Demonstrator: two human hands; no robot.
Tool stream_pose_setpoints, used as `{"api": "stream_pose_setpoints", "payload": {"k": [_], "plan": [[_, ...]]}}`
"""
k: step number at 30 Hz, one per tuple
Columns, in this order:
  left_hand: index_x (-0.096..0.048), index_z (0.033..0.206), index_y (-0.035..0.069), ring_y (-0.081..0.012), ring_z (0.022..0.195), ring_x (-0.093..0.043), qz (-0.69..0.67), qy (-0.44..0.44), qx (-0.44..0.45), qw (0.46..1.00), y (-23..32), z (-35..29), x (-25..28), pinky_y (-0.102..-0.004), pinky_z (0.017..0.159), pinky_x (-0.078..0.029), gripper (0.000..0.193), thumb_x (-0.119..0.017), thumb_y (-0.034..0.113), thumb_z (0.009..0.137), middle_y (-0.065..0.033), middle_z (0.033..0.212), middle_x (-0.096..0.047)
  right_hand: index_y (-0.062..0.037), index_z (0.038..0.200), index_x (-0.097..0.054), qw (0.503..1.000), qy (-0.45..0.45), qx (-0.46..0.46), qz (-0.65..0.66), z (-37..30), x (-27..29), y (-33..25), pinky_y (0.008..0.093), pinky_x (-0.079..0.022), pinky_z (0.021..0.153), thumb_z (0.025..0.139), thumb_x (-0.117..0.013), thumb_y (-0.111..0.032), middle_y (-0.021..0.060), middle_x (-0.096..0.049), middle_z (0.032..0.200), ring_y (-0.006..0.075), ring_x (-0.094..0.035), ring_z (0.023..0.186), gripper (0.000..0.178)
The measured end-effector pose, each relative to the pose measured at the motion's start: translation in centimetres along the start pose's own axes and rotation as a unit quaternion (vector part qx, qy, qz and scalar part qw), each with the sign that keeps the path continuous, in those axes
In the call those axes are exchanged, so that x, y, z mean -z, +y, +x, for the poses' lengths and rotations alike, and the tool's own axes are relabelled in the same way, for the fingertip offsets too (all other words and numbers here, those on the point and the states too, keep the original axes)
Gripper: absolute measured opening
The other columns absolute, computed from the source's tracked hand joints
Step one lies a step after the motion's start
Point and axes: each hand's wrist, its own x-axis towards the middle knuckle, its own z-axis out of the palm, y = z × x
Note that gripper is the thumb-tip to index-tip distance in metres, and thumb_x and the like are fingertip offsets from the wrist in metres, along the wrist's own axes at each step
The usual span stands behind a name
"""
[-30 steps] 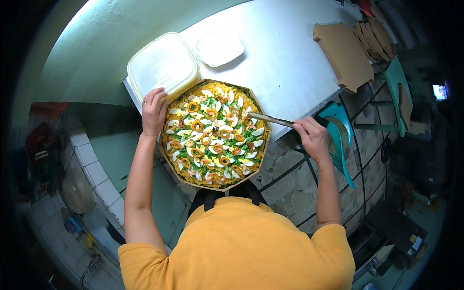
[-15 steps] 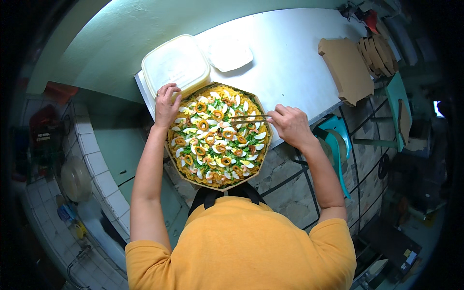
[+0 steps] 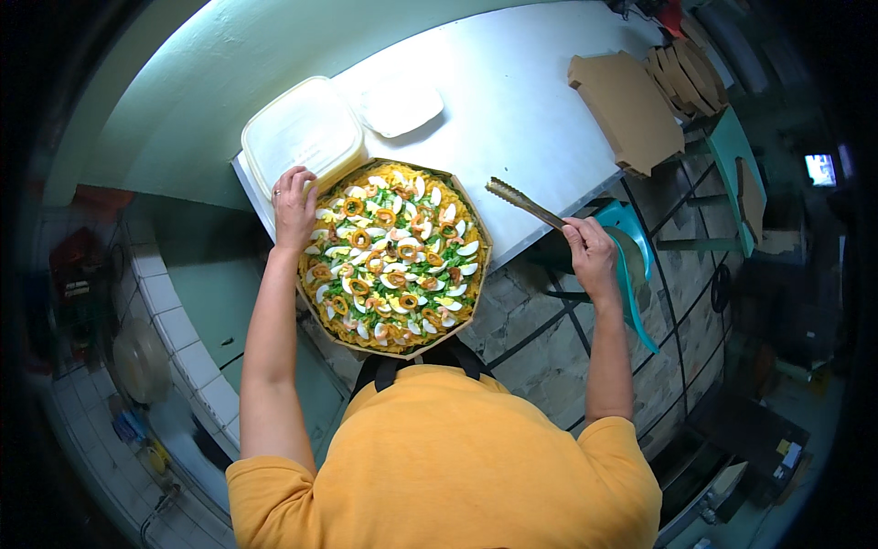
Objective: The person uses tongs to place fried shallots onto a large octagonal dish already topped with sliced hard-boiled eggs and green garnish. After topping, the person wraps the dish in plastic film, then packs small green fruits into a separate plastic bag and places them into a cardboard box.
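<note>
The large octagonal spread of orange noodles (image 3: 393,261) lies in a shallow brown cardboard box (image 3: 489,245), across the near edge of the long white table (image 3: 494,101) and jutting out toward the person's waist. From where I stand, the garnishing looks nearly done: egg wedges, golden-brown rings, shrimp and chopped greens cover almost everything, leaving mainly an orange border. Nothing covers the food, so closing it up seems to remain; whether any more topping is due, I can't tell. The right hand (image 3: 593,252) is wrapped around a pair of slender metal tongs (image 3: 526,202), their tips clear of the food, with nothing I can make out between them. The left hand (image 3: 294,209) is well apart from it, beside the box's rim and the pale-lidded, rectangular plastic tub (image 3: 306,128); I can't tell whether its fingers grip either one.
</note>
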Motion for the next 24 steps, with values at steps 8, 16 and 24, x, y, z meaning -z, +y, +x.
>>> {"api": "stream_pose_setpoints", "payload": {"k": [8,16,24], "plan": [[-0.061,0.104,0.007,-0.0305,0.109,-0.055,0.131,-0.082,0.049,0.987,0.5,2.5,0.2,-0.0452,0.092,-0.041,0.02,-0.056,0.023,0.094,-0.0122,0.115,-0.059,-0.0032,0.098,-0.067,0.998,0.018,-0.023,0.053,-1.7,-0.5,3.1,0.0371,-0.047,0.059,0.095,-0.059,-0.024,0.0095,-0.061,0.079,0.0276,-0.061,0.068,0.022],[-0.064,0.109,0.006,-0.0336,0.101,-0.061,-0.087,-0.049,-0.041,0.994,8.5,12.5,-7.5,-0.044,0.09,-0.047,0.023,-0.055,0.019,0.091,-0.0149,0.109,-0.065,0.0004,0.111,-0.066,0.952,-0.002,-0.201,0.23,-1.8,-5.3,5.2,0.0288,-0.044,0.062,0.1,-0.051,-0.029,0.0036,-0.058,0.068,0.0116,-0.052,0.065,0.035],[-0.043,0.141,0.009,-0.0374,0.134,-0.038,0.159,-0.317,0.046,0.934,8.7,14.5,-14.2,-0.0519,0.107,-0.037,0.057,-0.055,0.033,0.09,-0.0159,0.15,-0.035,-0.0001,0.117,-0.063,0.947,-0.039,-0.172,0.269,0.0,-6.9,5.0,0.0276,-0.046,0.065,0.096,-0.056,-0.023,0.0081,-0.064,0.081,0.0143,-0.057,0.071,0.032]]}}
